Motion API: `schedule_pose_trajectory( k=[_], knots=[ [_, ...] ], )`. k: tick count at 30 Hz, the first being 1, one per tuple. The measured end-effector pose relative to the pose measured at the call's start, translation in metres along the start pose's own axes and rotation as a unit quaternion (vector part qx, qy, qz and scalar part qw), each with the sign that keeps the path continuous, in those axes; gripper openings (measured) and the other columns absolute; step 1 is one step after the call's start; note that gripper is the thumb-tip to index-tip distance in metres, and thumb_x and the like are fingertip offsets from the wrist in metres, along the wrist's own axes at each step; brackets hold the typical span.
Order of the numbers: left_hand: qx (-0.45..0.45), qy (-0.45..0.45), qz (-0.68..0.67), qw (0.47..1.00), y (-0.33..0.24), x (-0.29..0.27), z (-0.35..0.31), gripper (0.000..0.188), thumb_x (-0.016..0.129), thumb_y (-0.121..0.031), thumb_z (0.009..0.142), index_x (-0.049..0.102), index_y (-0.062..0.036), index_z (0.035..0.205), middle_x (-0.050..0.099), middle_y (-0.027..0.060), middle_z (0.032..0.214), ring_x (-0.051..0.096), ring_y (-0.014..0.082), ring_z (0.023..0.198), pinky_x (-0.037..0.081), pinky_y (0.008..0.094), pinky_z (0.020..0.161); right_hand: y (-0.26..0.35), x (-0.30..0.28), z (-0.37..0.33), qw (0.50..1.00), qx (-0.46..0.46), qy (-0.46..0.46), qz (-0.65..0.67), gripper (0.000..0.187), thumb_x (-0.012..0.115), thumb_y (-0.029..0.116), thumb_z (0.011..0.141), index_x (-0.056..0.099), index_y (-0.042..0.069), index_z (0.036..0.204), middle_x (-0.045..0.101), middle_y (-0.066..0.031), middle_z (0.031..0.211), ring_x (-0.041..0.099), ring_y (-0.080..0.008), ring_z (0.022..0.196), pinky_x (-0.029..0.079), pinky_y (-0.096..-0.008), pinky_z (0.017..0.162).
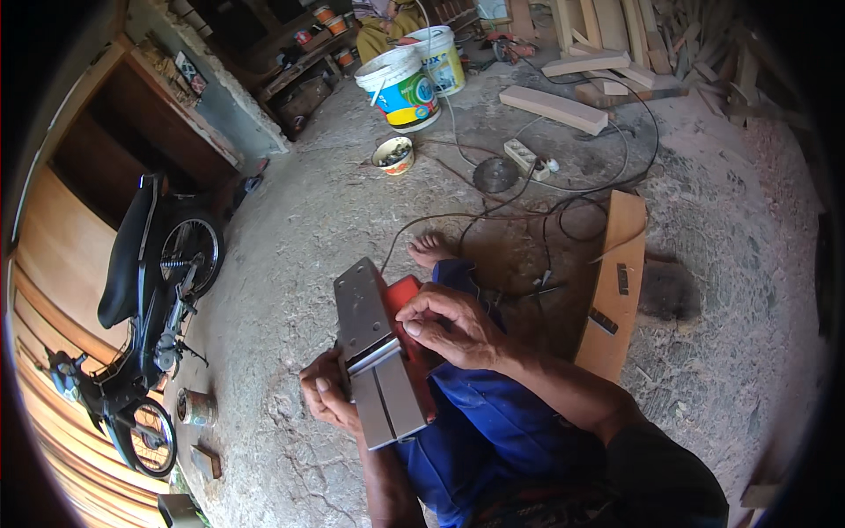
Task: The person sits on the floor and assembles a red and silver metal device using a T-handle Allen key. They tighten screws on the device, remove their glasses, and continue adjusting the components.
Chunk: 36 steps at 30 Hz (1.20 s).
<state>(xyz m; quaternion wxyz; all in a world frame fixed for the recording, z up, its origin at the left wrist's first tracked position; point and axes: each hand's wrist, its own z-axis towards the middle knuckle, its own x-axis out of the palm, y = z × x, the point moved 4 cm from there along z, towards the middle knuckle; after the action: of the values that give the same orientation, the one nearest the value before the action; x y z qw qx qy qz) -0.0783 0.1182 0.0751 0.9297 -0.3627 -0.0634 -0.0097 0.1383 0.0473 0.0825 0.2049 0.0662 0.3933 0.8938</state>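
A planer (385, 392), its body red, lies sole up in front of the person, above the blue trousers (502, 414). The left hand (327, 393) is at its left edge, fingers curled in against the side and holding it; part of this grip is hidden under the sole. The right hand (451, 324) is over the red body, thumb and forefinger drawn narrow, nearly meeting; whether they pinch something small cannot be told. The sole is grey metal in two plates, with a bright strip (374, 355) across the gap between them; one plate has small round holes, the other a groove along its length. A bare foot (429, 249) rests on the floor (290, 238) just beyond. To the right, a plank (618, 233) lies on the floor, with two small dark pieces (623, 279) on it, apart from each other. Further out are a round saw blade (495, 176), a power strip (520, 156) with plugs in it, and loops of dark cable (658, 132). A small tub (393, 157) of dark bits stands near two buckets (400, 92), which are side by side. Cut timber (554, 109) lies at the upper right. On the left stands a motorbike (132, 290), with a tin (196, 407) near its wheel. Another person (387, 25) sits behind the buckets.
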Motion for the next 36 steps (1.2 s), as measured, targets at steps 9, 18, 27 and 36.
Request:
schedule_pose_trajectory(
  k=[9,18,27,36],
  knots=[
    [0.008,0.005,0.138,0.99,-0.006,-0.015,-0.003,0.046,0.043,-0.046,0.103,0.049,-0.0065,0.081,0.047,0.0033,0.076,0.051,0.0124,0.075,0.051,0.032,0.08,-0.225,-0.114,-0.138,0.792,0.447,0.054,-0.412,0.035,0.068,0.036,0.095,0.069,0.008,0.116,0.071,-0.0184,0.118,0.07,-0.0359,0.106,0.055,-0.0499,0.092],
    [0.01,0.024,0.021,0.999,-0.004,-0.003,-0.009,0.04,0.048,-0.037,0.106,0.046,-0.0062,0.081,0.051,0.0097,0.085,0.061,0.0269,0.095,0.053,0.0483,0.09,-0.276,-0.142,-0.293,0.814,0.442,-0.057,-0.371,0.044,0.057,0.019,0.1,0.056,0.002,0.14,0.064,-0.0254,0.123,0.061,-0.0428,0.116,0.048,-0.0504,0.102],
    [0.045,0.032,-0.003,0.998,-0.008,-0.016,-0.016,0.024,0.053,-0.026,0.106,0.052,-0.0054,0.093,0.057,0.01,0.089,0.062,0.0271,0.096,0.051,0.0492,0.095,-0.241,-0.179,-0.181,0.906,0.25,-0.188,-0.285,0.046,0.056,0.014,0.106,0.048,0.003,0.15,0.067,-0.0123,0.123,0.065,-0.0243,0.106,0.052,-0.0377,0.092],
    [0.065,0.047,-0.025,0.996,-0.006,-0.014,-0.017,0.023,0.056,-0.029,0.107,0.05,-0.0087,0.097,0.057,0.0072,0.089,0.059,0.0233,0.089,0.051,0.0494,0.096,-0.01,-0.106,0.081,0.979,0.078,0.093,-0.164,0.032,0.066,0.01,0.103,0.069,0.006,0.134,0.063,0.0028,0.088,0.049,-0.005,0.064,0.04,-0.0245,0.054]
  ],
)
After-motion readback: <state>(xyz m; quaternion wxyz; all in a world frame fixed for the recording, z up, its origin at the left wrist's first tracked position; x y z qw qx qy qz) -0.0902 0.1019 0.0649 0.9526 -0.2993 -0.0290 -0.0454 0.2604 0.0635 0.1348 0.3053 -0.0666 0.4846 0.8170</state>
